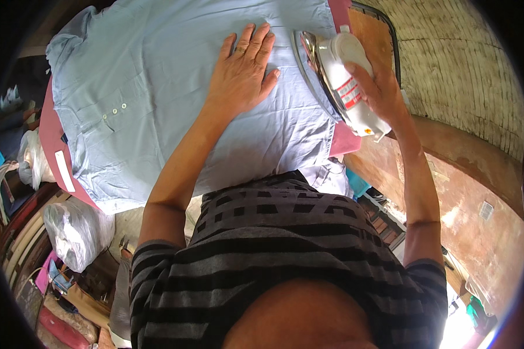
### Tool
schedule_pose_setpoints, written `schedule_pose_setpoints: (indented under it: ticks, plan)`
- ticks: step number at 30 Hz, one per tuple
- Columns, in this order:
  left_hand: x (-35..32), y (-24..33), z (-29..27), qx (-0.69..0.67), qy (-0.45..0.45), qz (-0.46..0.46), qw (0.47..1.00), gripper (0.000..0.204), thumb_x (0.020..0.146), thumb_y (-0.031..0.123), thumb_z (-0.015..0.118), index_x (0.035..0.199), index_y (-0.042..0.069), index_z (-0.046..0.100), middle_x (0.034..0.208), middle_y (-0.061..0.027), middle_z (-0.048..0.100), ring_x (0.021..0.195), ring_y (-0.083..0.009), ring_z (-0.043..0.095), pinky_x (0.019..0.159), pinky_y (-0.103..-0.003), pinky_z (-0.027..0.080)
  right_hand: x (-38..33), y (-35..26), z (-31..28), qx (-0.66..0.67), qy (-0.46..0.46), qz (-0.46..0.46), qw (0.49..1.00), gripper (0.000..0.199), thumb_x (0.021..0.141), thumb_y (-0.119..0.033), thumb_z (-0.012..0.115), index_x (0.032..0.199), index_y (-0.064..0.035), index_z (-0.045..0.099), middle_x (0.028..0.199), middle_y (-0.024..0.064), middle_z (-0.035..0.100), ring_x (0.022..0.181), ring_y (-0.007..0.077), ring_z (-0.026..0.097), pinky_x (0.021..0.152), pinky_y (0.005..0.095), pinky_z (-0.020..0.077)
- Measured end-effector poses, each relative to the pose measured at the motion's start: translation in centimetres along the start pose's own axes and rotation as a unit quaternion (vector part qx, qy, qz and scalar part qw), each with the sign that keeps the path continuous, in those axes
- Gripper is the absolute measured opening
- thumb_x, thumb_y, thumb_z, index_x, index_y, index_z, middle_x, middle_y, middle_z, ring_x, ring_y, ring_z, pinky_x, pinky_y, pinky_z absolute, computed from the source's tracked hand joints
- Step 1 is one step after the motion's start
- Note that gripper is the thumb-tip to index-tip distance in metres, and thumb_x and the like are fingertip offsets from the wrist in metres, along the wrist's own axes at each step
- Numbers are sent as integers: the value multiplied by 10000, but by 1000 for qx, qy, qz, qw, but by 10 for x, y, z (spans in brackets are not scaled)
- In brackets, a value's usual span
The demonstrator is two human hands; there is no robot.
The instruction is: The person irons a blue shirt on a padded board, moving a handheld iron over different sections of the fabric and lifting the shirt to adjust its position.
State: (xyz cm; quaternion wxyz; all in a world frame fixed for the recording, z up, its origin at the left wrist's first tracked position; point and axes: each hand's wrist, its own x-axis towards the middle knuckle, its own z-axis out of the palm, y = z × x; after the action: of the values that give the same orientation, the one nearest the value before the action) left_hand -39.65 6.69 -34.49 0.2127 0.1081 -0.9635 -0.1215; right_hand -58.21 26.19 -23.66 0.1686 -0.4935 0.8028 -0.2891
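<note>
A light blue shirt (pixel 140 116) with small white buttons lies spread over a dark pink ironing board (pixel 346 142). Creases run across its cloth. Flat on the shirt, fingers stretched out, rests my left hand (pixel 244 72). My right hand (pixel 378 90) is closed round the handle of a white clothes iron (pixel 343 81) with a shiny metal base. The iron is tilted on its side at the shirt's right edge, its soleplate turned toward my left hand. Whether any of the soleplate touches the cloth, I cannot tell.
Along the right runs a rough reddish wall (pixel 471 192), with a pale wood-grained surface (pixel 460 70) above it. A filled clear plastic bag (pixel 78 230) sits below the board at the left. Folded cloth and other items crowd the lower left.
</note>
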Motion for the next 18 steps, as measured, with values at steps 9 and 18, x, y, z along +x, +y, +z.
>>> schedule_pose_setpoints:
  ticks: [9, 18]
  plan:
    - [-41, 16, -10, 7, 16, -61, 998, 695, 885, 430, 617, 1422, 28, 432, 1548, -141, 339, 1421, -353, 322, 1111, -578, 269, 30, -15, -4, 4, -82, 74, 994, 505, 934, -462, 596, 1170, -16, 609, 712, 88, 580, 640, 171, 574, 594, 333, 449]
    - [-97, -34, -66, 81, 120, -204, 968, 485, 911, 271, 619, 1348, 86, 517, 1478, -147, 415, 1369, -369, 373, 1068, -550, 317, 38, -32, -2, -30, -85, 107, 990, 518, 940, -488, 582, 1170, -25, 620, 852, 127, 668, 759, 203, 643, 717, 368, 501]
